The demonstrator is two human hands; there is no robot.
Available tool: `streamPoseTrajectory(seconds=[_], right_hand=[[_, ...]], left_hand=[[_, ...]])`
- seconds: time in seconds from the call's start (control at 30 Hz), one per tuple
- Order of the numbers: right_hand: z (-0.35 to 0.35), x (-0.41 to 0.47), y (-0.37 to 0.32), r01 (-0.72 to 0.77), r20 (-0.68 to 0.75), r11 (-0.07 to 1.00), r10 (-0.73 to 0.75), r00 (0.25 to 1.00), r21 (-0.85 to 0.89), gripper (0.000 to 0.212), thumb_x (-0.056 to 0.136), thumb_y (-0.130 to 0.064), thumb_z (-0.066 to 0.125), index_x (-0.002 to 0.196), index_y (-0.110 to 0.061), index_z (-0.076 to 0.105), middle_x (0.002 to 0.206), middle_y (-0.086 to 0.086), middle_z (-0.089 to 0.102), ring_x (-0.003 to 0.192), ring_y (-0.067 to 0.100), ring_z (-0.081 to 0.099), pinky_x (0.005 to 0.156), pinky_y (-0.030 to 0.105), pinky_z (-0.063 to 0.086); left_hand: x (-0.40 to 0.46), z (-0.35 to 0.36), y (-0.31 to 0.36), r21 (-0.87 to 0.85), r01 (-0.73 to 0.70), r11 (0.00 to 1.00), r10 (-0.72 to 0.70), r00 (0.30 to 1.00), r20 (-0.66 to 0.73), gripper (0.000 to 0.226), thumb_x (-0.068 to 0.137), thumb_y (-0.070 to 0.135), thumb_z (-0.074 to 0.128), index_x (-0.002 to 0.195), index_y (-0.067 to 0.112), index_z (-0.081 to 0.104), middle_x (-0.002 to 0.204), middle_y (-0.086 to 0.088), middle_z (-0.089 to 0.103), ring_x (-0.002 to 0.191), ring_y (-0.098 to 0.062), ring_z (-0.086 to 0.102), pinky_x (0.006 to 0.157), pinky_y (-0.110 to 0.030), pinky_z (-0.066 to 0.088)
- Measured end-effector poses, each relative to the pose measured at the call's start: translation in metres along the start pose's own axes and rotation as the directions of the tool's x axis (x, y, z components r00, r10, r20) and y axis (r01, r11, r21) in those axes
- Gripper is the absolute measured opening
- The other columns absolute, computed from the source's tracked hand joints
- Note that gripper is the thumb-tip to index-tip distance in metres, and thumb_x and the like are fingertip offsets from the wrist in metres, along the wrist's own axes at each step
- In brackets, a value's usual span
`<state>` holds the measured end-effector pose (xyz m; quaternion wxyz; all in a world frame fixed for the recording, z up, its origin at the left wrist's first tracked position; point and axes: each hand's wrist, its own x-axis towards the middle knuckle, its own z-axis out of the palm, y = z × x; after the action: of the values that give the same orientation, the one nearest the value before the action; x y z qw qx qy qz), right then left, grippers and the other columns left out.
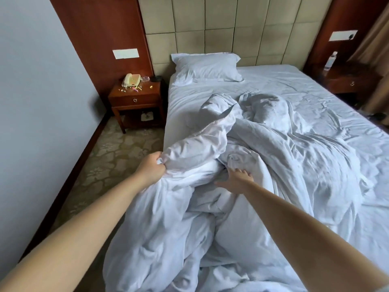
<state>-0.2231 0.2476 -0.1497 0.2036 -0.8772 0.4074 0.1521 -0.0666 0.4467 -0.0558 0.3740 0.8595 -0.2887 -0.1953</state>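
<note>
Left hand (150, 167) gripping rumpled white duvet (273, 165), right hand (236, 180) spread open on it

We see only the person's arms and hands. The left forearm (69, 234) is bare from the wrist to the picture's lower edge, smooth and slim, and it looks broader near the camera, as the wide lens makes it. The left hand (150, 169) is bare too. The right forearm (305, 234) is likewise bare along its visible length, ending in a bare right hand (235, 182) with slender fingers (242, 172). At the bottom right corner a thin grey strip (383, 289) borders that arm — we cannot tell whether it is a sleeve.
</note>
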Motion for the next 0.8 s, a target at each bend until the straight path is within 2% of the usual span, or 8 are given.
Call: streamPoseTrajectory(seconds=[0.07,0.17,0.3,0.37,0.5,0.57,0.67,0.8], right_hand=[[0.005,-0.008,-0.026,0.059,0.024,0.977,-0.065,0.998,0.205,0.091,0.084,-0.063,0.053,0.152,-0.016,0.016,0.153,0.013,0.030,0.139,0.029,0.031,0.111,0.035,0.027],[0.018,-0.020,-0.052,0.153,-0.008,0.933,-0.160,0.987,0.326,0.089,0.083,-0.055,0.062,0.152,-0.019,0.017,0.153,0.009,0.031,0.136,0.025,0.036,0.104,0.032,0.034],[0.031,-0.020,-0.068,0.185,0.047,0.859,-0.236,0.971,0.477,0.082,0.077,-0.049,0.072,0.141,-0.024,0.027,0.133,0.007,0.044,0.106,0.022,0.056,0.076,0.029,0.050],[0.033,-0.011,-0.077,0.180,0.072,0.801,-0.268,0.961,0.571,0.075,0.073,-0.049,0.075,0.130,-0.025,0.033,0.128,0.005,0.047,0.105,0.020,0.052,0.082,0.031,0.049],[0.036,0.011,-0.098,0.136,0.101,0.666,-0.305,0.947,0.733,0.102,0.060,-0.052,0.082,0.143,-0.021,0.031,0.138,-0.003,0.047,0.126,0.015,0.045,0.106,0.034,0.040],[0.034,0.018,-0.105,0.082,0.153,0.642,-0.302,0.941,0.763,0.092,0.062,-0.044,0.083,0.138,-0.019,0.038,0.132,-0.003,0.052,0.120,0.014,0.049,0.101,0.033,0.044],[0.025,0.021,-0.118,-0.046,0.275,0.577,-0.315,0.908,0.815,0.064,0.075,-0.017,0.077,0.126,-0.019,0.038,0.122,-0.004,0.052,0.113,0.014,0.047,0.088,0.024,0.044],[0.024,0.025,-0.170,-0.167,0.317,0.414,-0.326,0.891,0.895,0.114,0.051,-0.029,0.087,0.142,-0.018,0.019,0.135,-0.002,0.052,0.124,0.017,0.050,0.107,0.038,0.039]], left_hand=[[0.003,0.007,-0.002,-0.021,0.015,1.000,-0.015,1.000,-0.009,0.016,0.083,-0.001,0.045,0.091,0.002,0.058,0.083,-0.006,0.057,0.079,-0.022,0.052,0.059,-0.026,0.035],[0.014,0.017,-0.001,-0.065,0.025,0.998,-0.022,0.999,0.034,0.015,0.080,0.004,0.049,0.091,0.005,0.058,0.086,-0.007,0.060,0.083,-0.026,0.057,0.067,-0.029,0.041],[0.037,0.020,0.006,0.077,-0.039,0.996,0.033,0.997,0.072,0.013,0.083,0.008,0.051,0.094,0.005,0.056,0.093,-0.010,0.063,0.090,-0.030,0.060,0.072,-0.035,0.046],[0.052,0.023,0.006,0.203,-0.088,0.975,0.069,0.993,0.101,0.010,0.085,0.009,0.048,0.093,0.008,0.054,0.097,-0.010,0.064,0.093,-0.031,0.060,0.075,-0.034,0.047],[0.073,0.035,0.005,0.204,-0.086,0.975,0.053,0.985,0.162,0.036,0.083,0.008,0.044,0.113,0.020,0.061,0.114,-0.005,0.066,0.106,-0.027,0.059,0.089,-0.032,0.049],[0.079,0.036,0.006,0.179,-0.091,0.980,0.058,0.981,0.183,0.041,0.084,0.007,0.045,0.119,0.021,0.062,0.117,-0.004,0.065,0.109,-0.025,0.059,0.092,-0.031,0.048],[0.089,0.024,0.002,0.162,-0.089,0.983,0.056,0.979,0.194,0.044,0.084,0.006,0.046,0.124,0.018,0.060,0.120,-0.005,0.065,0.111,-0.026,0.059,0.094,-0.032,0.048],[0.107,-0.010,-0.019,0.088,-0.004,0.996,-0.010,0.987,0.159,0.035,0.087,0.009,0.046,0.120,0.013,0.058,0.118,-0.009,0.062,0.111,-0.028,0.057,0.092,-0.034,0.047]])
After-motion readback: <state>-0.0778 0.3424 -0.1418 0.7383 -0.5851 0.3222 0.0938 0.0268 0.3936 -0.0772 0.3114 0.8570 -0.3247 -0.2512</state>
